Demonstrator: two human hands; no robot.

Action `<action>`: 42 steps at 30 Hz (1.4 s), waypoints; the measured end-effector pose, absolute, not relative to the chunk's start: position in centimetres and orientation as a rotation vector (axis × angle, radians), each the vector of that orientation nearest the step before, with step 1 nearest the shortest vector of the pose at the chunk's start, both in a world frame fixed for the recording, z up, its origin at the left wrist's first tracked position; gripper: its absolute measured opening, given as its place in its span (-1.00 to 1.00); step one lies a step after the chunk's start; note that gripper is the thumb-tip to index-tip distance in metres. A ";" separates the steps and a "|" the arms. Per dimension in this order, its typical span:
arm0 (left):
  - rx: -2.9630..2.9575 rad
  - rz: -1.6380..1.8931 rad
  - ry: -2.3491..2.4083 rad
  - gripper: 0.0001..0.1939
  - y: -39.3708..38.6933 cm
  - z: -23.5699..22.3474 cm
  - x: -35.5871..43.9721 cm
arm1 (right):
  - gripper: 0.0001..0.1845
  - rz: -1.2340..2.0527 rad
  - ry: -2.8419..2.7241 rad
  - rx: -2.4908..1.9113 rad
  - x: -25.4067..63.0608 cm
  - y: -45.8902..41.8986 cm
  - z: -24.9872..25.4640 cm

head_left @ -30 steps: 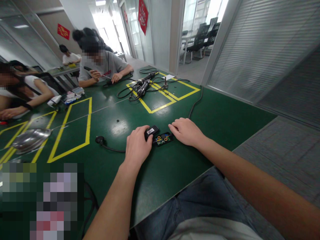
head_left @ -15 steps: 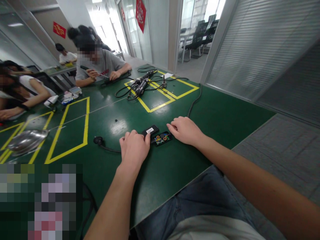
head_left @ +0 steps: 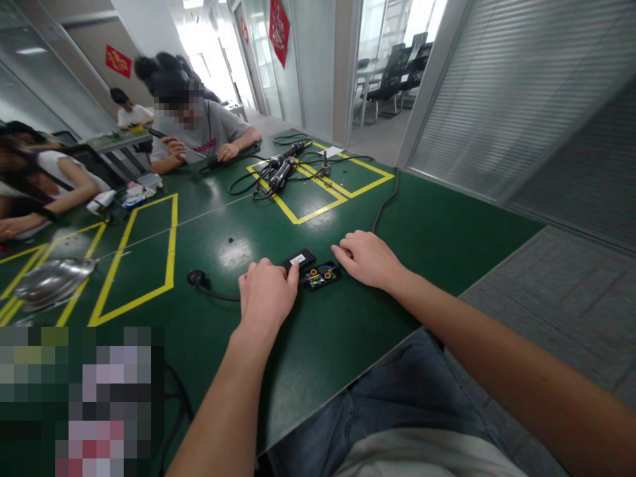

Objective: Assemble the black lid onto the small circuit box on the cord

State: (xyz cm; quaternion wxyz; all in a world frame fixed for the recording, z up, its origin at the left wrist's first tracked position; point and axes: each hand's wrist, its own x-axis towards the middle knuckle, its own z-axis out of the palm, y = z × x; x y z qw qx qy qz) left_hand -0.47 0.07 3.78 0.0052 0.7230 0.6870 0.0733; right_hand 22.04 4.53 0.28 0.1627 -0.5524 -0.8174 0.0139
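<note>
A small black cover with a white label point(head_left: 299, 259) lies on the green table point(head_left: 348, 318). Right beside it sits an open black case showing a circuit board with orange parts point(head_left: 322, 274). My left hand point(head_left: 267, 296) rests palm down on the table just left of the cover, fingers loosely bent, thumb close to the cover and holding nothing. My right hand point(head_left: 368, 258) lies flat on the table just right of the circuit board, its fingertips next to the case. A black cable ending in a round plug point(head_left: 197, 277) runs under my left hand.
Yellow tape outlines point(head_left: 171, 232) mark the table. Farther back lie tools with tangled black cables point(head_left: 281, 169). Several people sit at the far left side; one in a grey shirt point(head_left: 211, 132) holds a tool. A shiny bag point(head_left: 52, 278) lies at left. The table edge is near my lap.
My left hand has let go of the black cover and settled on the table just left of it. My right hand has stayed in place.
</note>
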 end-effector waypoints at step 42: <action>2.284 0.910 1.698 -0.48 1.0 2.1 -1.0 | -0.50 0.028 -2.353 -1.633 21.8 4.6 0.3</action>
